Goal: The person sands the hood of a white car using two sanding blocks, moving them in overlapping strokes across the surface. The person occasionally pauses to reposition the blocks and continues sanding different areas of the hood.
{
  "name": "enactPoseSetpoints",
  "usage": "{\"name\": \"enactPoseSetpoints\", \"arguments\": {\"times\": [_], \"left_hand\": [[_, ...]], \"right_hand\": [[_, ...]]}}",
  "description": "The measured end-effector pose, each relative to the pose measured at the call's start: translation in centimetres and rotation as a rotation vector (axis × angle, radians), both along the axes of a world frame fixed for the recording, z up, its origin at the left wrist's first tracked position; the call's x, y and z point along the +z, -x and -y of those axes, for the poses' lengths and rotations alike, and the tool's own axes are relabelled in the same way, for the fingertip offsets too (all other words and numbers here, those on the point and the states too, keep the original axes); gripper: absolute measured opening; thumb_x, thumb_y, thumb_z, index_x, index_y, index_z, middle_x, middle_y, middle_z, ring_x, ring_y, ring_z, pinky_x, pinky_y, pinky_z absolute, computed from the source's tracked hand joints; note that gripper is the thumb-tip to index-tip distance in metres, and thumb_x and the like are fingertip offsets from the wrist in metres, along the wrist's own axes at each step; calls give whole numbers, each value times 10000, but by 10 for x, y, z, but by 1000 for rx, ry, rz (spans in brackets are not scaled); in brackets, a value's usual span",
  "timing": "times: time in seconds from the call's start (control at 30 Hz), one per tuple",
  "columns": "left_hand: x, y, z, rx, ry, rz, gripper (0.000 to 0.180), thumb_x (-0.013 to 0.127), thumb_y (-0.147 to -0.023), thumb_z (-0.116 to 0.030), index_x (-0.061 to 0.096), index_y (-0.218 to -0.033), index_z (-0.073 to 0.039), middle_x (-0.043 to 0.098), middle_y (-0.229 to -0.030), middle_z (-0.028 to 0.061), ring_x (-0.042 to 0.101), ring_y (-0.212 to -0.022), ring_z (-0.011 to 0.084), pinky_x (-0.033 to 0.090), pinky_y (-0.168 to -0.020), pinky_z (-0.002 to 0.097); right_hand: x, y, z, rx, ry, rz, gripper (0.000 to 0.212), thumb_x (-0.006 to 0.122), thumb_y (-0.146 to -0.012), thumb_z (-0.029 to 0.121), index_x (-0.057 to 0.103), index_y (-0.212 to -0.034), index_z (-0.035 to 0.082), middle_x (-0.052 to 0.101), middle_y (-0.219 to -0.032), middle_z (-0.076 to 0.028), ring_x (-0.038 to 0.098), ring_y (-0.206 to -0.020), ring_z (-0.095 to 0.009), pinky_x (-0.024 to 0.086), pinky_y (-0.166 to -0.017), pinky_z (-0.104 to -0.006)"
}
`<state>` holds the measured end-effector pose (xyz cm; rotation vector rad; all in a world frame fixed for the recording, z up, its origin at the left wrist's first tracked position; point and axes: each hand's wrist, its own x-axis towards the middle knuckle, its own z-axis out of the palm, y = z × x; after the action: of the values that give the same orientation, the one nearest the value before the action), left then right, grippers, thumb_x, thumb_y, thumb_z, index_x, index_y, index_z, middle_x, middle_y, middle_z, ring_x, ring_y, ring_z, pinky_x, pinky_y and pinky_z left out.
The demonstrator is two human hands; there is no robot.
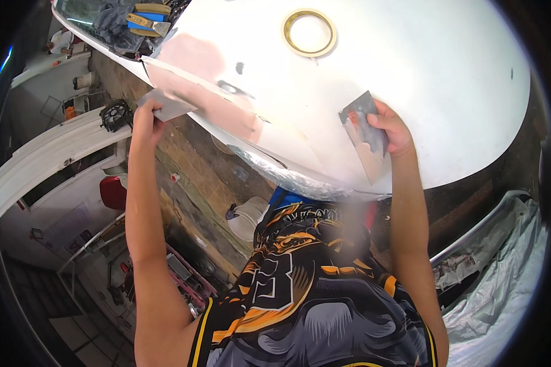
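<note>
My left hand (145,118) grips a flat grey filler spreader (176,106) at the left edge of a white car panel (410,55). The spreader's far edge reaches over the panel's pinkish filler patch (226,116). In my right hand (393,129), thumb on top, is a grey mixing plate (368,147) with pale filler and a small reddish smear on it. That plate is tilted over the panel's near right part. A second pinkish patch (191,56) lies farther up the panel.
A roll of masking tape (284,37) rests on the far middle of the panel. A putty knife (147,22) lies on a blue-and-tan item at the far left. Below the panel stands a white bucket (246,219). Plastic-covered bodywork (502,269) is at the right, and a black fan (114,116) at the left.
</note>
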<state>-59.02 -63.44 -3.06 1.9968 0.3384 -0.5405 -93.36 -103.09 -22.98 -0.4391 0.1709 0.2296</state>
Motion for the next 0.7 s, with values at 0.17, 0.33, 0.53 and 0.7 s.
{"name": "enactPoseSetpoints", "arguments": {"times": [0.17,0.33,0.53,0.7], "left_hand": [[-13,-10,-42,80,36,-12,367,552,-899,-68,573,-1228,95,648,-1158,169,707,-1023,319,649,-869,477],[-15,-8,-25,37,-40,-15,352,512,-906,-66,543,-1193,136,625,-1168,205,712,-1028,342,668,-905,484],[-15,-15,-19,0,-66,-61,355,517,-893,-72,558,-1184,128,630,-1146,210,720,-1001,328,688,-869,450],[-18,-35,3,-75,-193,-127,302,552,-874,-98,595,-1095,103,624,-1078,172,705,-932,292,705,-793,444]], "right_hand": [[1,2,0,5,-7,-13,621,754,-950,179,503,-1482,-20,665,-1354,-137,665,-1204,-214,532,-1053,-359],[-4,5,0,-27,26,-50,641,762,-939,175,498,-1488,-25,664,-1359,-142,671,-1197,-220,541,-1042,-357],[-2,6,-1,-22,31,-64,651,765,-934,180,496,-1488,-31,661,-1366,-144,666,-1206,-220,533,-1050,-355],[-1,1,-1,9,34,-39,646,762,-941,202,499,-1485,-27,661,-1363,-140,663,-1209,-215,527,-1054,-356]]}}
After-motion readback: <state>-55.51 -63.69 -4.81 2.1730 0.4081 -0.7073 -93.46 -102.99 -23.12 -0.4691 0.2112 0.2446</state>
